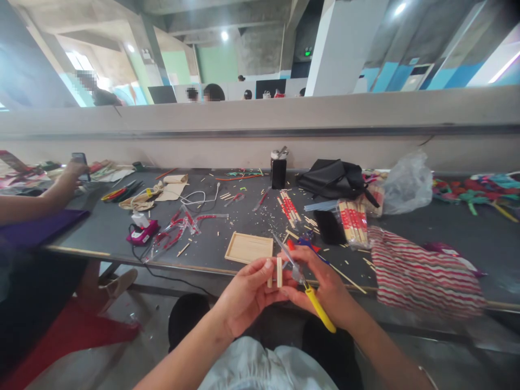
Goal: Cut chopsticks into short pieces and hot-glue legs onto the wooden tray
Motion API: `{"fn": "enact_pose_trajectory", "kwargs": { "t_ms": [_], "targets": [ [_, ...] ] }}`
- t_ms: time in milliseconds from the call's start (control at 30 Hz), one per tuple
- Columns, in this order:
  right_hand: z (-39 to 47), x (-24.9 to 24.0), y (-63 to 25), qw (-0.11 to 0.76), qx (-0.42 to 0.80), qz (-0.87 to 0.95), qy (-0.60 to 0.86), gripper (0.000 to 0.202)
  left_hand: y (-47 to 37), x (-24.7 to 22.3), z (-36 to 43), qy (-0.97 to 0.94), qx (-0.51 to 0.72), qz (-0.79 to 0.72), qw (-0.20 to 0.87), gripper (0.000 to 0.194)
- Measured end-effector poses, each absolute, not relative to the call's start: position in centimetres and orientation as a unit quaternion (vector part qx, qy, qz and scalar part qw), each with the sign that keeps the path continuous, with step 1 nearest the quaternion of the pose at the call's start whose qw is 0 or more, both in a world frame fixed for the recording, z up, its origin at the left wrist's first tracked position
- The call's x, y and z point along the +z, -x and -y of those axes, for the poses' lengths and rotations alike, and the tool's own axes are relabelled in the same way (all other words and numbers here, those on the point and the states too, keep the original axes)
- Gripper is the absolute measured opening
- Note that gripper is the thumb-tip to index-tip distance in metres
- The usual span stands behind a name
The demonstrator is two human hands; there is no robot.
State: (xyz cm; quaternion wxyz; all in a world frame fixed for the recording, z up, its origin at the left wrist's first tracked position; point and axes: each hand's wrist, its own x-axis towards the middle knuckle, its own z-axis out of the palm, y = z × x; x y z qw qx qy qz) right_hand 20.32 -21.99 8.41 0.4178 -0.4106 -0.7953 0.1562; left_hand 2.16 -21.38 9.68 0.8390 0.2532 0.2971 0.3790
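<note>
My left hand grips a small assembly of pale wooden sticks between thumb and fingers, over the table's front edge. Close on its right, my right hand is closed around a yellow-handled tool with a grey metal part and a narrow blade-like tip; its exact kind is unclear. The fingers of both hands nearly meet around the wooden piece, and some are hidden behind it. Just beyond my left hand, a shallow rectangular wooden tray made of sticks lies on the dark table.
Wrapped chopsticks, a black phone, a black bag and a striped cloth lie right. Left are plastic wrappers, a purple power strip and pliers. Stick scraps litter the table. A co-worker's arm reaches in.
</note>
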Motion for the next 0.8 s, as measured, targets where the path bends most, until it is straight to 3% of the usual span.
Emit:
{"fn": "enact_pose_trajectory", "kwargs": {
  "t_ms": [800],
  "targets": [
    [21.61, 8.49, -20.05, 0.389, 0.179, 0.802, 0.417, 0.05, -2.27, 9.99, 20.94, -0.263, 0.355, -0.292, 0.849, 0.018]
  ]
}}
